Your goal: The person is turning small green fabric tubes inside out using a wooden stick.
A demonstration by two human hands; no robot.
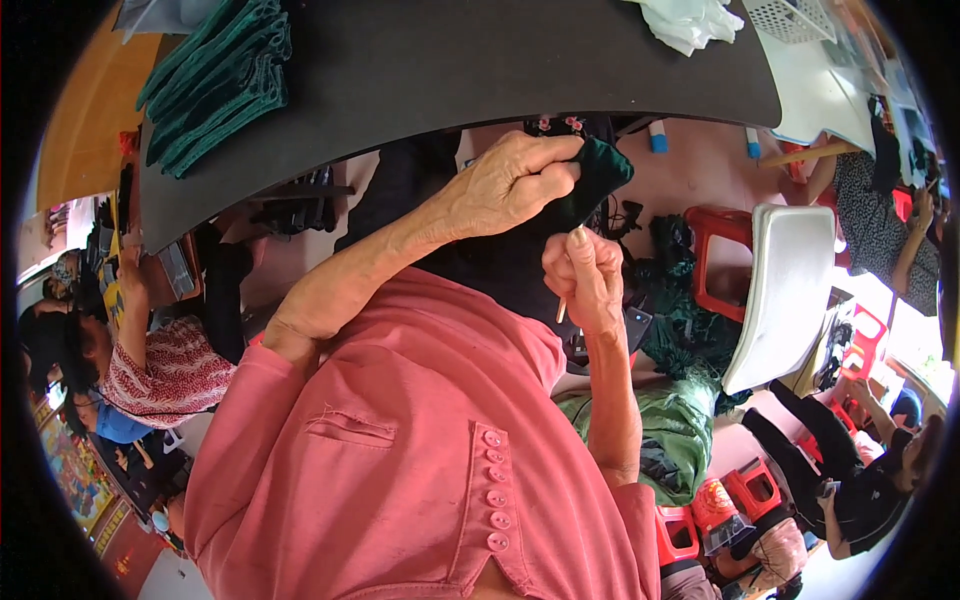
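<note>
My left hand is closed on one end of a dark green velvet piece, holding it just off the table's near edge. The cloth spreads out to the right of my knuckles. Below it and a little to the right, my right hand is curled into a fist with the thumb on top. The end of a thin pale stick pokes out under that fist; its other end is hidden. A folded stack of green velvet pieces lies at the table's far left.
The dark table curves across the front, with a white plastic bag at its back right. To my right are a white padded board, a red stool and a green sack. Other people sit at both sides.
</note>
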